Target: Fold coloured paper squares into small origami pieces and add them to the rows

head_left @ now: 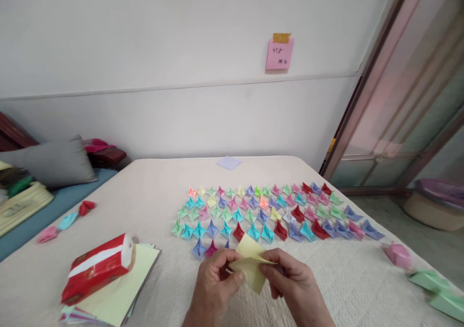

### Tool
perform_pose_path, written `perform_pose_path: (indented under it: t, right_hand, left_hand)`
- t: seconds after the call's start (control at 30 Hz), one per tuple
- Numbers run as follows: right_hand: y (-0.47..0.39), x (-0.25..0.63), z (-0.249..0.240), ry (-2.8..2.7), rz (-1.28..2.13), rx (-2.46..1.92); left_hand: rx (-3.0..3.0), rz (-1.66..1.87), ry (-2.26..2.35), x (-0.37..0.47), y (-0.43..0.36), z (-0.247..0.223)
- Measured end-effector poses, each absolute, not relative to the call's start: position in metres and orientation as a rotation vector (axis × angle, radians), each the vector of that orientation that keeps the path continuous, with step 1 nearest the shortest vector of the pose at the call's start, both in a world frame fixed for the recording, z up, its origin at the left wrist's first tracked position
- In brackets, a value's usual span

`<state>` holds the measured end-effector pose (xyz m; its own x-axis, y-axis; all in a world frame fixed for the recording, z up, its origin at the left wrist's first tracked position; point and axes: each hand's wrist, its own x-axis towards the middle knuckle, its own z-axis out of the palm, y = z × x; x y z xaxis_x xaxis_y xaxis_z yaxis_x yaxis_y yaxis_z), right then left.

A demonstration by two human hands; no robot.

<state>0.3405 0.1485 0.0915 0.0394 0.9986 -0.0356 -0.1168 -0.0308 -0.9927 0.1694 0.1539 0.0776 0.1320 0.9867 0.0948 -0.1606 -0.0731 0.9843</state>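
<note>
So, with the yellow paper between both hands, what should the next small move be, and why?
Probably squeeze the folds in the yellow paper a little flatter: its flaps stand apart, and the left hand and right hand pinch it from opposite sides.

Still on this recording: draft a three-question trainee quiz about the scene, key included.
1. What do the left hand and right hand both hold?
2. True or false: the red-and-white oblong packet lies underneath the stack of coloured paper sheets.
3. What fixes the pink square paper note to the white wall?
A) yellow-brown tape
B) a silver nail
C) a green clip

Key: 1. A pale yellow folded paper; 2. False; 3. A
</note>
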Motion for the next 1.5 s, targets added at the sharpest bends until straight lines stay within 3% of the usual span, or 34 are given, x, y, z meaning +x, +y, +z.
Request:
perform_pose_path:
  t: [0.17,0.5,0.97,1.27,1.5]
  right_hand:
    - [0.148,0.342,0.09,-1.076,1.221,-1.183]
    - [0.145,0.342,0.1,-1.199,1.082,-0.941]
    - [0.144,0.352,0.087,-1.433,0.853,-1.014]
    - [0.137,0.335,0.085,-1.564,0.571,-0.973]
    - [0.133,0.333,0.093,-1.463,0.682,-1.088]
  left_hand:
    - [1.13,1.161,1.034,0.17,0.152,0.083]
    - [1.008,1.315,0.769,0.175,0.149,0.094]
    - [0.767,1.304,0.687,0.169,0.152,0.093]
    - [0.883,1.334,0.811,0.171,0.147,0.093]
    - [0.87,1.332,0.799,0.174,0.147,0.089]
